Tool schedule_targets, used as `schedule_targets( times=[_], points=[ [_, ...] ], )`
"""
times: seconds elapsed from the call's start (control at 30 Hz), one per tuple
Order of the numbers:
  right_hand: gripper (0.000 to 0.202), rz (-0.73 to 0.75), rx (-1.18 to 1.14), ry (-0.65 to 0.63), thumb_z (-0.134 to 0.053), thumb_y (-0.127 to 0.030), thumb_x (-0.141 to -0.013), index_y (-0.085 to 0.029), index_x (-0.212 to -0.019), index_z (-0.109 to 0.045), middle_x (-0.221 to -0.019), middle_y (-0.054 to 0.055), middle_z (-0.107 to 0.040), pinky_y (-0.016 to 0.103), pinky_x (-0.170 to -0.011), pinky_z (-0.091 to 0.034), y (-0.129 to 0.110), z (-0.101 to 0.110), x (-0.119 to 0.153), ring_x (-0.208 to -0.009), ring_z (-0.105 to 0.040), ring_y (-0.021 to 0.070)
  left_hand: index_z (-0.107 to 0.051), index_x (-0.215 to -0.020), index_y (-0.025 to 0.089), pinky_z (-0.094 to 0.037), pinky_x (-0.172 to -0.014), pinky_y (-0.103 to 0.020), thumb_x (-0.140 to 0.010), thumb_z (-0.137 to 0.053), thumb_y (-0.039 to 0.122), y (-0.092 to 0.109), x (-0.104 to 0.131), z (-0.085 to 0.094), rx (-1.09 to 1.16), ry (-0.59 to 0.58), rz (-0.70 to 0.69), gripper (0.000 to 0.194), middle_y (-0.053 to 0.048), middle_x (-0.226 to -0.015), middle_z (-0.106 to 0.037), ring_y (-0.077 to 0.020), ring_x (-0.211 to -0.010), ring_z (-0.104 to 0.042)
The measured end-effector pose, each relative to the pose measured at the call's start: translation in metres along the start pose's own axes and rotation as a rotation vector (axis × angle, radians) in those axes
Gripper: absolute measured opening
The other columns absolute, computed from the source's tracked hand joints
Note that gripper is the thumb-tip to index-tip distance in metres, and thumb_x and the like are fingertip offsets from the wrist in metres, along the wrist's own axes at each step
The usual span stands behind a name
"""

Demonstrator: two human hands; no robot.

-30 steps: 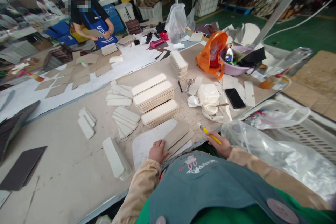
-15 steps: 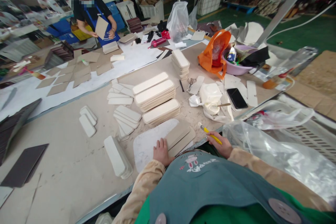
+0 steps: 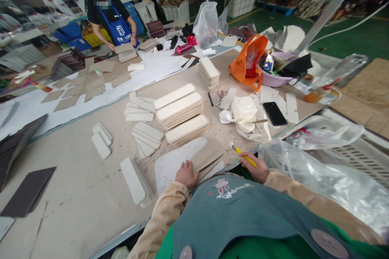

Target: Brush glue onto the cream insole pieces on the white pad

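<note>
My left hand [image 3: 187, 173] is closed over the left end of some flat grey-beige strips [image 3: 208, 156], fingers on top and thumb at the near side. Their near edges look slightly raised and fanned. Beneath them lies a white sheet with rounded corners [image 3: 167, 166]. Over by the table edge, my right hand [image 3: 255, 166] grips a brush with a yellow handle [image 3: 247, 158], its whitish tip pointing up and left. Just beyond the left hand are stacks of cream rounded strips [image 3: 187, 129]. A white tub with pale paste [image 3: 244, 111] stands beyond the brush.
Fanned cream strips [image 3: 147, 137] and a low stack [image 3: 135, 180] lie to the left. Scissors [image 3: 221, 95], a phone [image 3: 275, 113], an orange bag [image 3: 249, 60] and a purple basin [image 3: 276, 75] are at right. Across the table stands a co-worker [image 3: 114, 24]. Clear plastic [image 3: 316, 178] covers a crate.
My left hand has shifted slightly left, and the strips under it have tilted and fanned. My right hand stays put with the brush. The co-worker has lowered a board onto a stack.
</note>
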State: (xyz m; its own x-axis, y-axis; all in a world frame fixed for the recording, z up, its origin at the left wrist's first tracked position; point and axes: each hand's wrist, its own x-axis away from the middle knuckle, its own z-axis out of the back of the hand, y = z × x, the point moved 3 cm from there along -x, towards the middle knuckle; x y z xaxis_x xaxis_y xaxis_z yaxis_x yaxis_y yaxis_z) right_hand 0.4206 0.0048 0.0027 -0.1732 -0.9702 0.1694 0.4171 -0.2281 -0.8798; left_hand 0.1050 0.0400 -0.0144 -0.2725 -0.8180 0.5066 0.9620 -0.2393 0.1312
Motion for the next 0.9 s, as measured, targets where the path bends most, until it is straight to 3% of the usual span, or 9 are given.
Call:
schedule_targets(
  times=[0.17, 0.37, 0.47, 0.67, 0.9],
  points=[
    [0.038, 0.010, 0.003, -0.032, -0.048, -0.055, -0.083, -0.023, -0.099, -0.058, -0.075, 0.004, -0.069, 0.031, -0.064, -0.057, 0.001, 0.001, -0.002, -0.062, -0.065, 0.0179, -0.050, -0.115, 0.020, -0.042, -0.087, -0.029, -0.092, -0.026, 0.037, -0.012, -0.010, 0.013, 0.024, -0.008, 0.052, 0.036, -0.008, -0.109, -0.061, -0.0174, -0.101, -0.056],
    [0.036, -0.001, 0.016, -0.074, -0.049, -0.054, -0.083, -0.023, -0.099, -0.058, -0.077, 0.004, -0.069, 0.033, -0.065, -0.058, 0.007, 0.002, -0.004, -0.063, -0.066, 0.0190, -0.051, -0.107, 0.020, -0.044, -0.080, -0.030, -0.092, -0.029, 0.036, -0.013, -0.011, 0.014, 0.005, 0.014, 0.097, 0.031, -0.008, -0.103, -0.058, -0.0198, -0.097, -0.054],
    [0.035, 0.001, 0.008, -0.067, -0.049, -0.054, -0.082, -0.024, -0.098, -0.058, -0.075, 0.005, -0.069, 0.035, -0.065, -0.058, 0.007, 0.002, -0.003, -0.063, -0.066, 0.0203, -0.044, -0.120, 0.020, -0.044, -0.084, -0.034, -0.089, -0.033, 0.045, -0.003, -0.004, 0.006, -0.016, 0.062, 0.079, 0.042, -0.011, -0.112, -0.053, -0.0240, -0.106, -0.049],
    [0.035, -0.004, 0.026, -0.036, -0.049, -0.054, -0.082, -0.024, -0.098, -0.058, -0.075, 0.005, -0.069, 0.035, -0.064, -0.057, 0.007, 0.001, -0.002, -0.061, -0.065, 0.0200, -0.023, -0.140, 0.009, -0.038, -0.095, -0.045, -0.070, -0.051, 0.065, 0.011, 0.002, -0.018, -0.059, 0.107, 0.085, 0.094, -0.022, -0.139, -0.030, -0.0363, -0.129, -0.026],
    [0.038, -0.009, 0.011, -0.079, -0.048, -0.056, -0.082, -0.023, -0.101, -0.057, -0.076, 0.005, -0.068, 0.037, -0.066, -0.057, 0.011, 0.001, -0.004, -0.063, -0.066, 0.0202, -0.024, -0.139, 0.009, -0.034, -0.099, -0.044, -0.069, -0.050, 0.064, 0.007, 0.000, -0.016, -0.024, 0.067, 0.073, 0.093, -0.021, -0.141, -0.029, -0.0350, -0.131, -0.024]
  ],
)
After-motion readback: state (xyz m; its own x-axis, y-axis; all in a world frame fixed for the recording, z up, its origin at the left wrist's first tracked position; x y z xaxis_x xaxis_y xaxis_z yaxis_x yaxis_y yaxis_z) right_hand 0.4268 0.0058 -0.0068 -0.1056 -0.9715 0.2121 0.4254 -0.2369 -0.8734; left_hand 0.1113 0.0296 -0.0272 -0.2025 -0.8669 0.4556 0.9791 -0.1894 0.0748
